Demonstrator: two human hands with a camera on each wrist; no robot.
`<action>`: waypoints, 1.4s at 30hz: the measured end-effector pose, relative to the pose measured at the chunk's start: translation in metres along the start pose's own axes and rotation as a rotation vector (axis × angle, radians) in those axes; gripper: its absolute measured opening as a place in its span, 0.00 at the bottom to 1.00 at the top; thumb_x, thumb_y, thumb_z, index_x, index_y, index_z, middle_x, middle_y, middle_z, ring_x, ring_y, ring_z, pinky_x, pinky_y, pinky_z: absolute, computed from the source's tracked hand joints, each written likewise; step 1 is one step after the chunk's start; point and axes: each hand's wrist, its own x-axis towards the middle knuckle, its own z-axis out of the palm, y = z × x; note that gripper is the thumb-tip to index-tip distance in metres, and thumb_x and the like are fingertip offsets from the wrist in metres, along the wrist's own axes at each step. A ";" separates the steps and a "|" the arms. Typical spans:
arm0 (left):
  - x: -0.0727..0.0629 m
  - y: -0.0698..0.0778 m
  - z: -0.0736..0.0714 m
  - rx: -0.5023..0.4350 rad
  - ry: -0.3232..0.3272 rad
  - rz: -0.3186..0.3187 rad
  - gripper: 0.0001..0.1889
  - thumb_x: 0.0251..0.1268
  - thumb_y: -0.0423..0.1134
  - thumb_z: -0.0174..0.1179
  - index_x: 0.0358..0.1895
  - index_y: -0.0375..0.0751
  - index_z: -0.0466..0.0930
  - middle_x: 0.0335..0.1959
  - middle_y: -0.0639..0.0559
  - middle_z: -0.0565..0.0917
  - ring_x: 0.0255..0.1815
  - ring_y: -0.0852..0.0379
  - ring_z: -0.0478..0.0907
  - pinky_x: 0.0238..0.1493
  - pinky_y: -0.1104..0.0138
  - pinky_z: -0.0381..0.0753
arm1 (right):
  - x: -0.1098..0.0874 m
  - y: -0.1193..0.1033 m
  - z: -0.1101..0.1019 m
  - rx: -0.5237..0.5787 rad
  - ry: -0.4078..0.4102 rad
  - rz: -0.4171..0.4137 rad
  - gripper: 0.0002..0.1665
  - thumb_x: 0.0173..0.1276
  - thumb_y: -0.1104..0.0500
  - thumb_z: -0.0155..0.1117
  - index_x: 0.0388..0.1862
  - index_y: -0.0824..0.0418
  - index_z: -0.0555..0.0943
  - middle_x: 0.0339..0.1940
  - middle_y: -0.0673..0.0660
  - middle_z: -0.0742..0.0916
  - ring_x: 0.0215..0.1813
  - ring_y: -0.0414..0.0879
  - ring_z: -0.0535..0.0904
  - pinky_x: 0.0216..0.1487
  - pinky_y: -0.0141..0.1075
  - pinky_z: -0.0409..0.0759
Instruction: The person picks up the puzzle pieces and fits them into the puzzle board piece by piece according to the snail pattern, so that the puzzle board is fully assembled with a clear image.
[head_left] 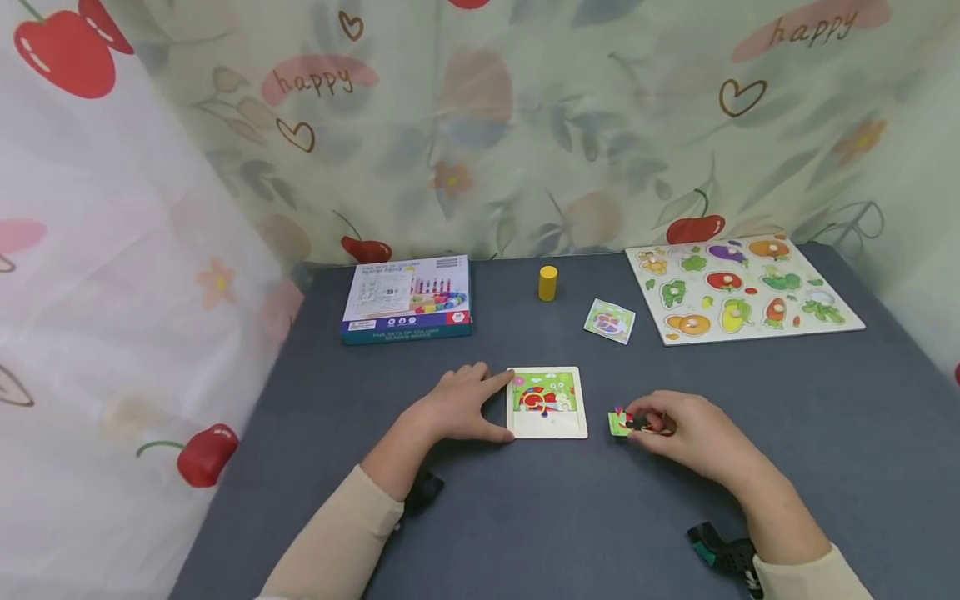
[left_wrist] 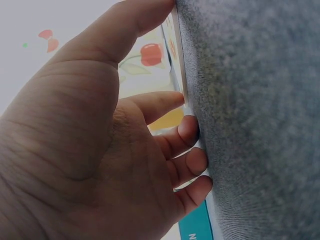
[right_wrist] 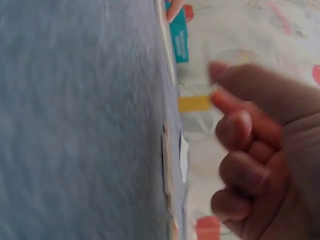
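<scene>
My left hand [head_left: 467, 406] rests at the left side of a white-framed picture puzzle board [head_left: 548, 426], its thumb and index fingertip touching the edge. The board shows a green scene with a red figure; its lower part is white. The left wrist view shows this hand's [left_wrist: 115, 145] fingers spread beside the board. To the board's right, my right hand [head_left: 693, 429] is at small, colourful puzzle pieces [head_left: 617, 424], its thumb and index finger near them. In the right wrist view that hand [right_wrist: 260, 145] is blurred above the table, other fingers curled; a pinched piece cannot be made out.
A boxed set [head_left: 408, 302] lies at the back left. Behind the board stand a yellow cylinder [head_left: 547, 284] and a small square picture card [head_left: 610, 322]. A vegetable puzzle board [head_left: 697, 287] lies at the back right. A patterned curtain [head_left: 480, 125] hangs behind the grey table [head_left: 570, 533].
</scene>
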 end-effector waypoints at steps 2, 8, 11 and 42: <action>0.000 0.001 -0.002 0.003 -0.003 -0.002 0.53 0.55 0.71 0.67 0.82 0.59 0.57 0.58 0.49 0.71 0.55 0.53 0.65 0.55 0.57 0.67 | -0.002 -0.004 -0.004 0.015 0.029 -0.019 0.11 0.61 0.59 0.79 0.41 0.53 0.87 0.25 0.42 0.75 0.23 0.36 0.68 0.29 0.33 0.69; 0.000 0.001 -0.004 0.009 -0.005 -0.005 0.52 0.55 0.71 0.67 0.82 0.59 0.56 0.59 0.48 0.71 0.55 0.53 0.65 0.55 0.57 0.67 | -0.006 -0.014 -0.020 0.012 0.104 -0.081 0.13 0.60 0.62 0.80 0.43 0.54 0.88 0.28 0.39 0.80 0.22 0.35 0.66 0.24 0.32 0.68; 0.000 0.002 -0.005 0.009 -0.006 -0.005 0.52 0.56 0.71 0.67 0.83 0.59 0.56 0.59 0.48 0.70 0.55 0.53 0.65 0.55 0.57 0.67 | -0.007 -0.018 -0.029 0.001 0.132 -0.115 0.15 0.58 0.64 0.80 0.43 0.54 0.88 0.30 0.38 0.80 0.22 0.34 0.66 0.24 0.31 0.67; 0.000 0.000 -0.001 -0.007 -0.007 -0.010 0.53 0.54 0.71 0.68 0.82 0.60 0.56 0.58 0.49 0.70 0.55 0.52 0.65 0.56 0.57 0.67 | 0.017 -0.094 -0.093 0.048 0.252 -0.372 0.21 0.55 0.71 0.78 0.43 0.51 0.88 0.29 0.40 0.79 0.22 0.36 0.62 0.27 0.30 0.64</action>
